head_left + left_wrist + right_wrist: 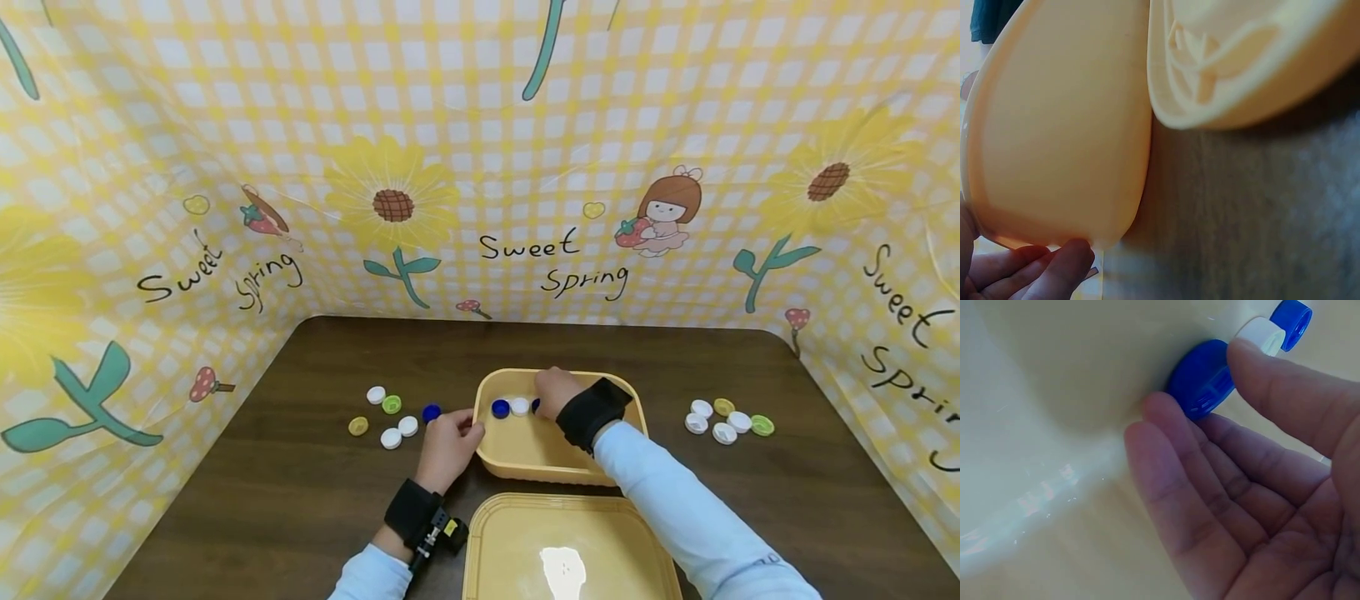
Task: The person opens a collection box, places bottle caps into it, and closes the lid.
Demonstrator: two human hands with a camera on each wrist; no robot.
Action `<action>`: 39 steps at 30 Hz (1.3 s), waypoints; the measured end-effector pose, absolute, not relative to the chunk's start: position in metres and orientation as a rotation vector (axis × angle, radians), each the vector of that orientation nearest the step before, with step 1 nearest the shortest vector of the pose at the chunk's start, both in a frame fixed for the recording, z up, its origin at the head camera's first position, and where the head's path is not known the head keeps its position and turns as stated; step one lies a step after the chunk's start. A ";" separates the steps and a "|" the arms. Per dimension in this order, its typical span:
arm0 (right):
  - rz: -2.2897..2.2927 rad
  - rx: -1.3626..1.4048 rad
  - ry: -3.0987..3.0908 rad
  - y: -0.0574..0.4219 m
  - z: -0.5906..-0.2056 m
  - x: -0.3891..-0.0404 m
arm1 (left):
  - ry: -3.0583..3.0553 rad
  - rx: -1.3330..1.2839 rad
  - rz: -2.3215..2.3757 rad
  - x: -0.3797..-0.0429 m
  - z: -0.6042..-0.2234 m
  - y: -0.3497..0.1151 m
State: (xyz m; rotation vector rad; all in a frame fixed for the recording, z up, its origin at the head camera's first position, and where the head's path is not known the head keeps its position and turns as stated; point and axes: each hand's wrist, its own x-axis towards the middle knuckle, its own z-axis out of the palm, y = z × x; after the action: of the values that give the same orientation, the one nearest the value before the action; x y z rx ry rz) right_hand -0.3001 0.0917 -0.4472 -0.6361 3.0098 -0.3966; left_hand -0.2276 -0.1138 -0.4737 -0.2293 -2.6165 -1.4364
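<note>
My left hand (447, 448) grips the left end of a yellow plastic box (551, 475). In the left wrist view its fingertips (1075, 253) are at the edge of that box. Inside the box my right hand (558, 393) pinches a blue bottle cap (1200, 378) between thumb and fingers. A white cap (520, 407) and another blue cap (500, 408) lie beside it in a row on the box floor. In the head view the right hand hides most of the held cap.
Left of the box lie several loose caps, among them a blue cap (431, 413) and a green cap (392, 404). More white, yellow and green caps (738, 422) lie at the right. A yellow lid (480, 550) is in front; a checked cloth (465, 108) surrounds the brown table (247, 500).
</note>
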 end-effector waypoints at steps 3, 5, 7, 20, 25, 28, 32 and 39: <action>-0.392 -0.636 3.012 0.093 -0.449 -0.302 | -2.613 -0.239 -1.441 -0.228 -0.475 -0.114; -0.407 -0.620 3.003 0.094 -0.450 -0.303 | -2.610 -0.240 -1.437 -0.228 -0.475 -0.114; -0.415 -0.606 2.992 0.095 -0.451 -0.303 | -2.606 -0.246 -1.430 -0.228 -0.476 -0.114; -0.568 -0.554 2.939 0.134 -0.383 -0.274 | -2.627 -0.211 -1.399 -0.227 -0.475 -0.113; -0.633 -0.469 2.977 0.172 -0.363 -0.265 | -2.616 -0.218 -1.384 -0.227 -0.474 -0.113; -0.665 -0.410 3.002 0.197 -0.356 -0.258 | -2.626 -0.200 -1.384 -0.228 -0.474 -0.112; -0.680 -0.332 3.012 0.234 -0.353 -0.247 | -2.636 -0.166 -1.399 -0.228 -0.473 -0.112; -0.671 -0.186 3.012 0.295 -0.360 -0.229 | -2.630 -0.176 -1.414 -0.227 -0.472 -0.112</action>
State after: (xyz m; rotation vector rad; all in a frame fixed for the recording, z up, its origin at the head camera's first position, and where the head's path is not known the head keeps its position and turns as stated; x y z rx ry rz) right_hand -0.2289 0.2951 -0.3603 -0.1857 3.0121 -0.6711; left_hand -0.2274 -0.1123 -0.4722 -0.1756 -2.6301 -1.4141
